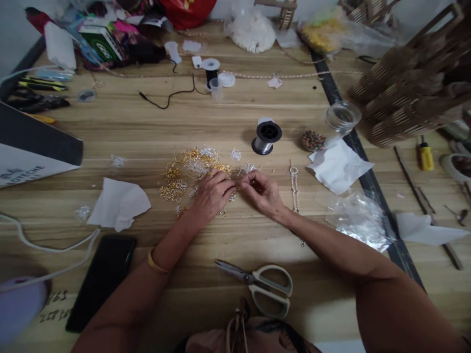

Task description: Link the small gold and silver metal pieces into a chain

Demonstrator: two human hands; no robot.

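Over the middle of the wooden table, my left hand (pixel 213 192) is closed, thumb and fingertips pressed together. Facing it a short gap away, my right hand (pixel 262 192) also pinches with thumb and forefinger. Whatever either one holds is too small to make out. Around my left hand lie gold and silver jewelry findings (pixel 195 159), with a group of small rings (pixel 172 190) at their left. Some silver pins (pixel 248 168) rest just beyond my right fingertips. A silver chain bracelet (pixel 295 189) lies right of my right hand.
Scissors (pixel 253 282) lie near the front edge, and a black phone (pixel 103 282) at the left. A wire spool (pixel 267 138) stands beyond my hands. A glass jar (pixel 342 120), paper pieces (pixel 340 164) and plastic bags (pixel 360 220) sit to the right.
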